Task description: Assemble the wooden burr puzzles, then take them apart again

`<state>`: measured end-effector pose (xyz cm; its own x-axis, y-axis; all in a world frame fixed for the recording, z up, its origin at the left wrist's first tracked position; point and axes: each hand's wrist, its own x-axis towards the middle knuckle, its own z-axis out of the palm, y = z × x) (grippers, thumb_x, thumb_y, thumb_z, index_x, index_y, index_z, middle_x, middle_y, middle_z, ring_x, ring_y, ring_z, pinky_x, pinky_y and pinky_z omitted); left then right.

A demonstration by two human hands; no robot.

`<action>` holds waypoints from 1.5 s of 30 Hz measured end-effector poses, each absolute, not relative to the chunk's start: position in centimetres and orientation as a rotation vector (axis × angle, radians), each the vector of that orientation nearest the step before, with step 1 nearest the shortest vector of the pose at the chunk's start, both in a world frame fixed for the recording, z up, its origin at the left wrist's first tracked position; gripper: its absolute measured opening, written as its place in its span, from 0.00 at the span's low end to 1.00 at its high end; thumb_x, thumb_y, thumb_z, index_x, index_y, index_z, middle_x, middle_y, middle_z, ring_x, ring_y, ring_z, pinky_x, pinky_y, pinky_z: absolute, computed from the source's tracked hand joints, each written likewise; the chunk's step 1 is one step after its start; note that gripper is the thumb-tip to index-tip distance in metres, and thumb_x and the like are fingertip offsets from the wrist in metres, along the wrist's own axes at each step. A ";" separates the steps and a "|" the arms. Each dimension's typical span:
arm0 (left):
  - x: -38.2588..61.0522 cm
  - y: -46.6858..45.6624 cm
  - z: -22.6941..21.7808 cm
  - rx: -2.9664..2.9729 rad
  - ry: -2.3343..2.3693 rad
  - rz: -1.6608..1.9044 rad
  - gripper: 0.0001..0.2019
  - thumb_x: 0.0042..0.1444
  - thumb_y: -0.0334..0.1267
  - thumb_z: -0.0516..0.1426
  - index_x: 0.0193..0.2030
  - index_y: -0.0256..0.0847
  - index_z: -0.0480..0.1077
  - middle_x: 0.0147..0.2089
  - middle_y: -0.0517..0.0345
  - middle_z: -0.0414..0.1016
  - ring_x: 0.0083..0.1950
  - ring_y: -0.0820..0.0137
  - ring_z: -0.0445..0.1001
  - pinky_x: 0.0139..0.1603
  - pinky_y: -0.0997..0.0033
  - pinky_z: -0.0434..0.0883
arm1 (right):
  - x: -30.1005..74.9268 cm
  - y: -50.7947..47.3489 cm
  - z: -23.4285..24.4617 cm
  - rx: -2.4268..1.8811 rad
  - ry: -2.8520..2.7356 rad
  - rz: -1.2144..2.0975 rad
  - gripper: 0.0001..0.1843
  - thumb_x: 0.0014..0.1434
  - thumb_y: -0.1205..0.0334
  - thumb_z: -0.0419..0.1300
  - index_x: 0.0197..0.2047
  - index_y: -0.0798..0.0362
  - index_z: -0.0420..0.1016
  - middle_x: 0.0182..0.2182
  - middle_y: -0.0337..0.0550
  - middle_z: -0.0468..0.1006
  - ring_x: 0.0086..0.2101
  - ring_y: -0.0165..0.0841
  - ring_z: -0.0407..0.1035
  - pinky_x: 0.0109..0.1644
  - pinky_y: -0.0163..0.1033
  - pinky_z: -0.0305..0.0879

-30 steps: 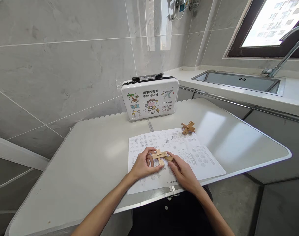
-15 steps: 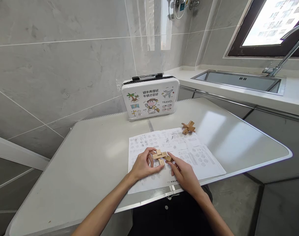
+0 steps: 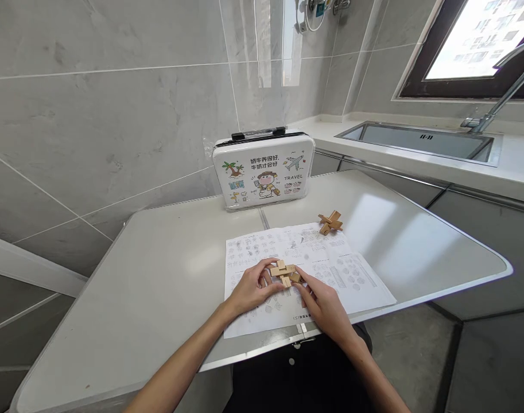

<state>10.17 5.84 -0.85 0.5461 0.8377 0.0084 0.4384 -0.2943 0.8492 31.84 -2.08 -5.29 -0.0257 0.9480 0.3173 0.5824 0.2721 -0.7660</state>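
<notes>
Between my hands is a wooden burr puzzle [image 3: 282, 271] of interlocking light blocks, held just above a printed sheet. My left hand [image 3: 253, 287] pinches it from the left, thumb at the lower front piece and fingers behind. At its right side, my right hand [image 3: 322, 298] grips a darker wooden piece [image 3: 295, 277] between thumb and fingers, against the other pieces. The instruction sheet [image 3: 262, 321] with rows of small diagrams lies under both hands. A second wooden burr puzzle [image 3: 330, 222], put together, rests at the sheet's upper right corner.
A white cartoon-printed case [image 3: 283, 198] with a black handle stands at the back of the folding table [image 3: 167, 275], near the tiled wall. To the right are a counter with a sink [image 3: 416, 143] and a faucet [image 3: 498, 97].
The puzzle has shifted slightly right and turned a little in my fingers. The darker piece now sits closer against the lighter ones. The sheet, case and second puzzle stay put.
</notes>
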 end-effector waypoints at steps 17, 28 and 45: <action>10.3 5.3 -0.9 2.138 1.011 0.657 0.19 0.73 0.50 0.50 0.64 0.44 0.67 0.51 0.53 0.78 0.38 0.68 0.72 0.44 0.67 0.72 | 31.5 -2.5 -3.9 -1.400 -1.545 0.729 0.13 0.72 0.52 0.56 0.53 0.49 0.72 0.38 0.44 0.83 0.23 0.32 0.72 0.29 0.37 0.70; 10.2 5.3 -0.7 2.130 0.926 0.654 0.18 0.71 0.47 0.55 0.63 0.46 0.70 0.50 0.53 0.77 0.41 0.67 0.73 0.45 0.67 0.72 | 31.8 -2.5 -4.4 -1.388 -1.626 0.646 0.14 0.72 0.53 0.56 0.55 0.48 0.76 0.36 0.42 0.82 0.25 0.33 0.71 0.34 0.39 0.70; 10.4 5.3 -0.2 2.174 0.777 0.577 0.37 0.54 0.52 0.70 0.69 0.54 0.66 0.60 0.50 0.76 0.58 0.56 0.74 0.62 0.54 0.71 | 31.9 -2.7 -3.8 -1.319 -1.572 0.764 0.15 0.70 0.51 0.59 0.53 0.50 0.77 0.25 0.37 0.79 0.23 0.33 0.71 0.30 0.37 0.69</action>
